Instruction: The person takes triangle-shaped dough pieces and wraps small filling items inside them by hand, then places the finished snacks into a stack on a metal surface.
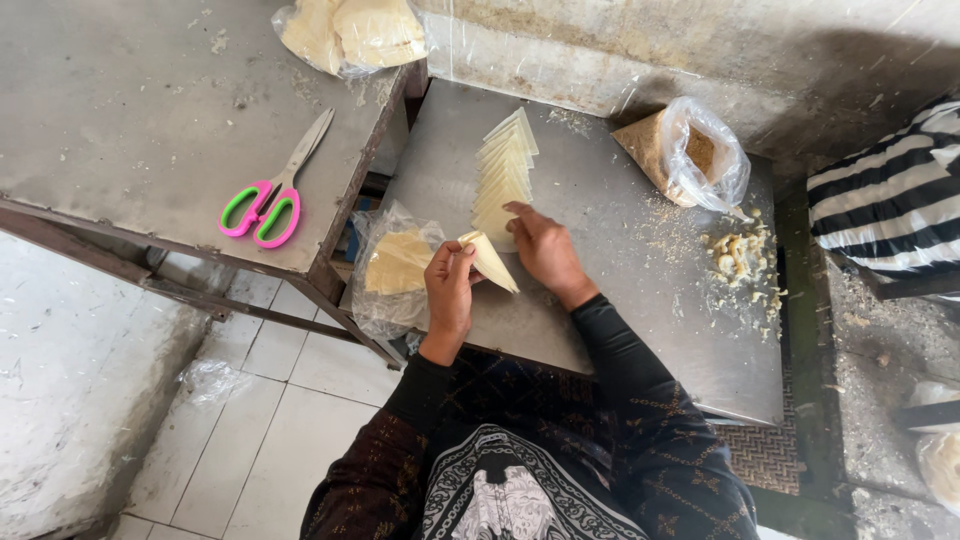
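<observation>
**Folded Wrapper Held Beside the Wrapper Row**

The metal desk (640, 330) carries a row of wrappers (505, 175). Right hand (545, 250) rests fingertips on the row's near end, grip open. Left hand (450, 285), just left of it, pinches a folded wrapper (490, 260).

Even daylight, soft shadows, sharp centre, wide-angle bending at edges, mild glare.

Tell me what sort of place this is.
Probably a small, rough food-preparation workshop: a row of folded pastry triangles on a metal table, a bag of crumbly filling, and stained concrete walls.
</observation>
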